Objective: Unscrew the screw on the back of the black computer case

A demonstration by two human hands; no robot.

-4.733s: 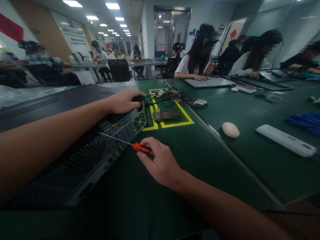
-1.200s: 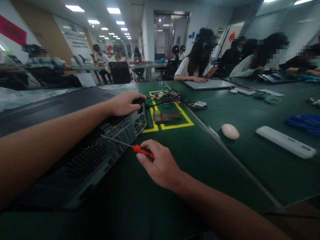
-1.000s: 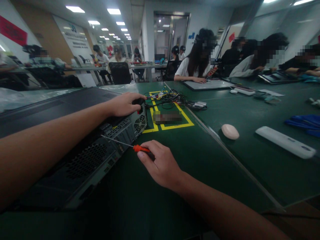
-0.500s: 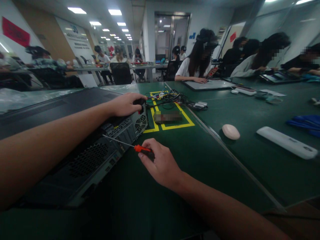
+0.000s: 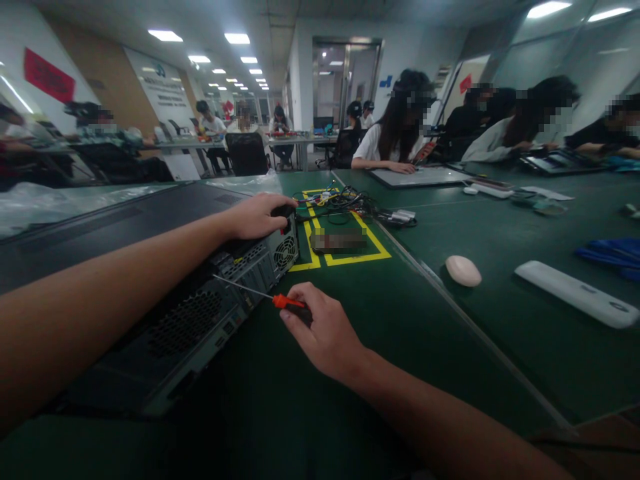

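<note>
A black computer case [image 5: 165, 200] lies on its side on the green table, its rear panel with vents and ports turned toward me. My left hand [image 5: 257, 217] grips the far rear corner of the case, fingers over the top and thumb at the edge. A screwdriver [image 5: 287, 303] with a red and black handle is in my right hand [image 5: 327, 333], fingers closed round the handle. Its thin shaft points left, with the tip at the rear panel near the expansion slots. Whether the tip sits in a screw is too small to tell.
Tangled cables [image 5: 350, 203] and a blurred-out dark object [image 5: 339, 240] lie by yellow tape marks beyond the case. To the right are a beige oval object [image 5: 463, 271] and a long white device [image 5: 575, 293]. Clear plastic wrap lies behind the case; other people sit across the table.
The view has tilted up slightly, so the scene sits a little lower. Both hands keep their grips, and the screwdriver tip stays at about the same spot on the rear panel.
</note>
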